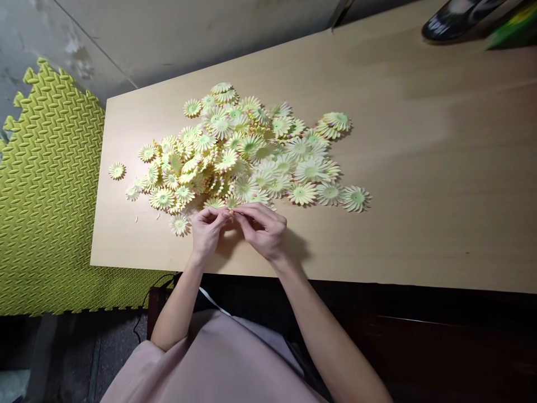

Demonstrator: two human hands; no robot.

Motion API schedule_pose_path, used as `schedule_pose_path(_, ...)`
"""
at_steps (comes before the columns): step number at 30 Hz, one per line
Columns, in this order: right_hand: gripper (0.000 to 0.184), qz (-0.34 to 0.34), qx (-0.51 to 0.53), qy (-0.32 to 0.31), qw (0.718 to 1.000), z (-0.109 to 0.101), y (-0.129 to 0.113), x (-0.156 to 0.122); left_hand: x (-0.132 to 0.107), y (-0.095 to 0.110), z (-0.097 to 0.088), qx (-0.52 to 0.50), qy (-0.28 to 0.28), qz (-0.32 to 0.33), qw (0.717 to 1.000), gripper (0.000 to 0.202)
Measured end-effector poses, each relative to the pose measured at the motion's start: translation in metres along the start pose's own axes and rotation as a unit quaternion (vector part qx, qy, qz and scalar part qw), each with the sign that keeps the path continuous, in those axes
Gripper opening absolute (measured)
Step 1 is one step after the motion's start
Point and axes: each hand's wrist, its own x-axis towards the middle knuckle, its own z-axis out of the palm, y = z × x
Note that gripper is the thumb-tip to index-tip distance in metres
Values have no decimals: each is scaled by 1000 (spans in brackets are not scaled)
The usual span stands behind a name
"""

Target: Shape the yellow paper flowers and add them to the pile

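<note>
A big heap of pale yellow-green artificial flower heads (226, 160), some with pink petal tips, lies on the wooden table (419, 196). At the heap's near edge my left hand (206, 228) and my right hand (265, 228) meet, fingertips touching. Both are closed in a pinch on a small yellowish artificial flower head (231, 212), mostly hidden by the fingers. Just left of my left hand lies a single loose flower head (179, 224).
A yellow interlocking foam mat (50, 196) stands against the wall and runs along the table's left end. A black shoe-like object (455, 22) and a green item (514, 28) are at the far right. Another flower head (356, 198) lies at the heap's right end.
</note>
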Motion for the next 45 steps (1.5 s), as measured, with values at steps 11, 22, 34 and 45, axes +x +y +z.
schedule_pose_path(11, 12, 47, -6, 0, 999, -1, -5, 2, -3, 4, 4, 7, 12, -18, 1000, 41)
schedule_pose_path(22, 8, 34, 6, 2, 999, 0, -2, 0, -2, 4, 4, 21, 14, -6, 1000, 41)
schedule_pose_path(34, 7, 195, 162, 60, 965, -2, -4, 0, -1, 2, 1, 12, 17, -22, 1000, 48)
schedule_pose_path(45, 22, 245, 189, 101, 946, -2, -3, 1, 0, 0, 2, -2, 27, -21, 999, 51)
